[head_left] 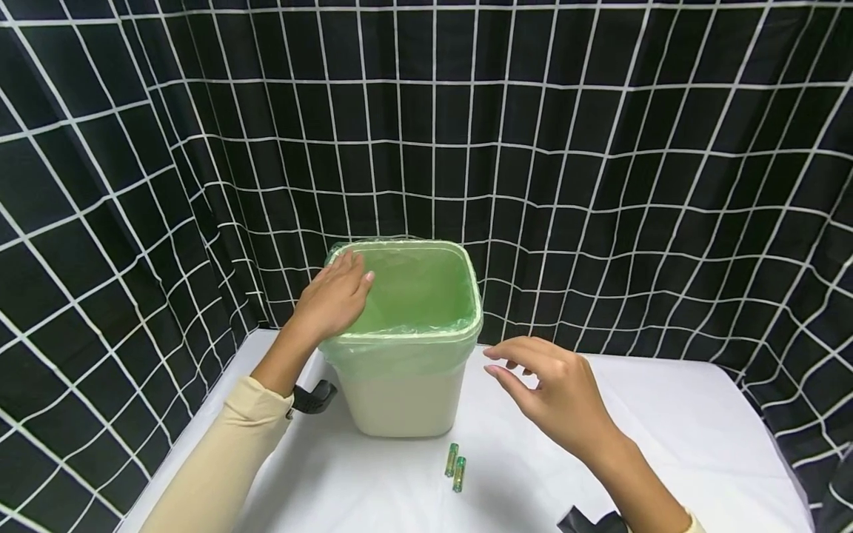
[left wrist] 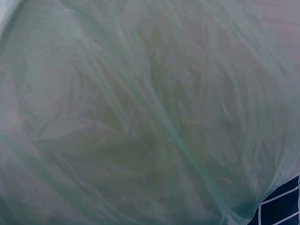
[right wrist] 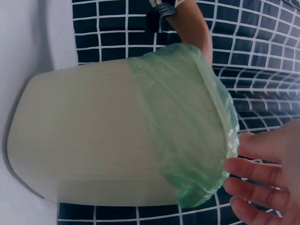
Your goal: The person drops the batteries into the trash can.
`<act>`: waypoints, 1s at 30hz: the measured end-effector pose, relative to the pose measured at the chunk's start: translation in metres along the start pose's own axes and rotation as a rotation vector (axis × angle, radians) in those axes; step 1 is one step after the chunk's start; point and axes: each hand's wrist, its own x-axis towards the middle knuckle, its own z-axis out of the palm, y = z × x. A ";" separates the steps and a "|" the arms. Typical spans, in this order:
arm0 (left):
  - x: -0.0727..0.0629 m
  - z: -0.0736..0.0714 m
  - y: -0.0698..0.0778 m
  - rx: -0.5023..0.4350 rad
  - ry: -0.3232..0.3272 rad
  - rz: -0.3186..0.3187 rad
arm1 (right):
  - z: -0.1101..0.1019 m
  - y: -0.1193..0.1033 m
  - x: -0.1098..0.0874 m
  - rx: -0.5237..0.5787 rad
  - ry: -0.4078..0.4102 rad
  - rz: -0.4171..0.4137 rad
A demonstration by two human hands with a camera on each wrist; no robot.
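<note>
A cream trash bin [head_left: 406, 403] stands upright on the table, lined with a thin green plastic bag [head_left: 400, 359] folded over its rim. My left hand [head_left: 335, 295] rests on the bin's left rim, its fingers fairly straight and pointing to the far side. Off the right side of the bin, my right hand [head_left: 556, 389] hovers with loosely bent fingers and nothing between them. In the right wrist view, the fingers [right wrist: 255, 171] of that hand appear near the bag-covered rim. The bag's outer folds [left wrist: 154, 112] fill the left wrist view, where the left hand is hidden.
Two green batteries [head_left: 459, 474] lie side by side on the white tablecloth [head_left: 373, 488] in front of the bin. Black cloth with a white grid [head_left: 413, 111] hangs behind the table and along both sides.
</note>
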 end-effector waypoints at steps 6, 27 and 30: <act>-0.006 0.000 -0.007 -0.018 -0.002 -0.012 | 0.010 0.001 -0.009 0.016 -0.007 0.015; -0.004 0.002 -0.002 -0.026 0.001 0.007 | 0.044 0.018 -0.066 0.045 -0.073 0.159; -0.001 0.001 0.000 -0.027 0.002 0.016 | 0.050 0.019 -0.075 0.051 -0.092 0.180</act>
